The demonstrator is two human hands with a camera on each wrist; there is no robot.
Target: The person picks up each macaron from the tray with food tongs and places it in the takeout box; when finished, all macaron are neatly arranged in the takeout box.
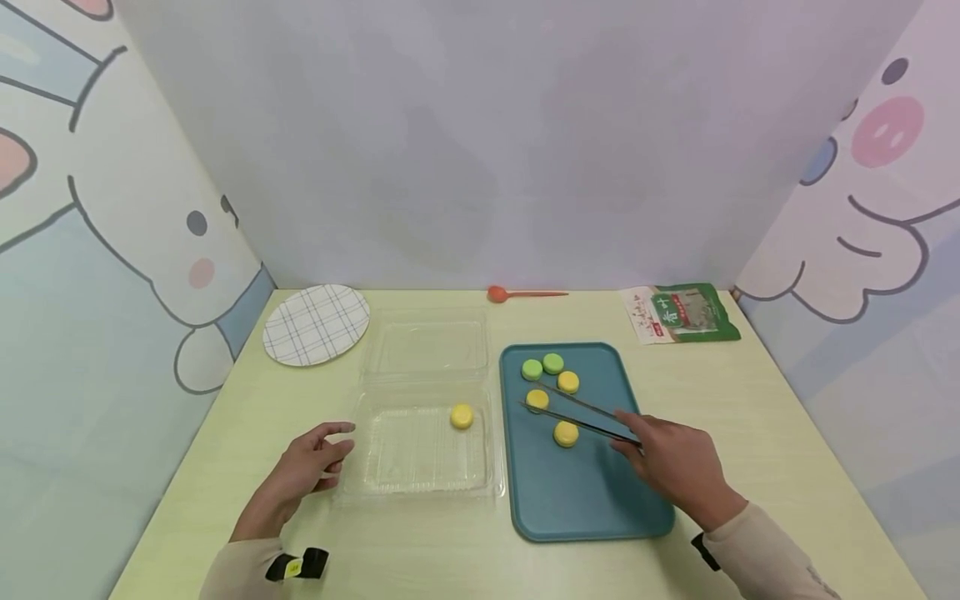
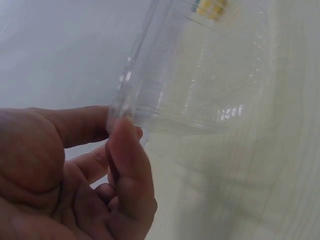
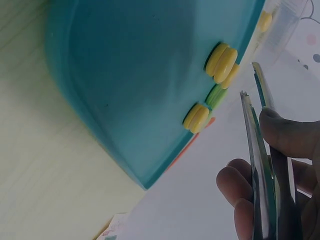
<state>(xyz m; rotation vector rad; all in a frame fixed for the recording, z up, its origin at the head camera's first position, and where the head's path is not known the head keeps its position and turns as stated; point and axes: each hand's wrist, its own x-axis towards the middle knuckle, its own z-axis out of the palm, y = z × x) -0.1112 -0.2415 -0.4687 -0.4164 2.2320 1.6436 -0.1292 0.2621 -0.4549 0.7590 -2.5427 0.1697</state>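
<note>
My left hand (image 1: 307, 462) pinches the left rim of an opened clear plastic container (image 1: 416, 458) between thumb and fingers, as the left wrist view shows. One yellow macaron (image 1: 461, 416) sits in the container's right part. Metal tweezers (image 1: 585, 425) are held in my right hand (image 1: 678, 462) above a blue tray (image 1: 558, 500). The tweezer tips are apart and overlie a yellow macaron (image 1: 537, 400) in the head view, with nothing gripped. Two more yellow macarons lie on the tray, one a nearer yellow macaron (image 1: 566, 433), along with two green macarons (image 1: 552, 362).
At the back left lies a checked white plate (image 1: 317, 325). A red spoon (image 1: 517, 294) rests along the rear wall, and a green-and-white food packet (image 1: 682, 313) lies at the back right. Walls with cartoon figures enclose the table's left, back and right.
</note>
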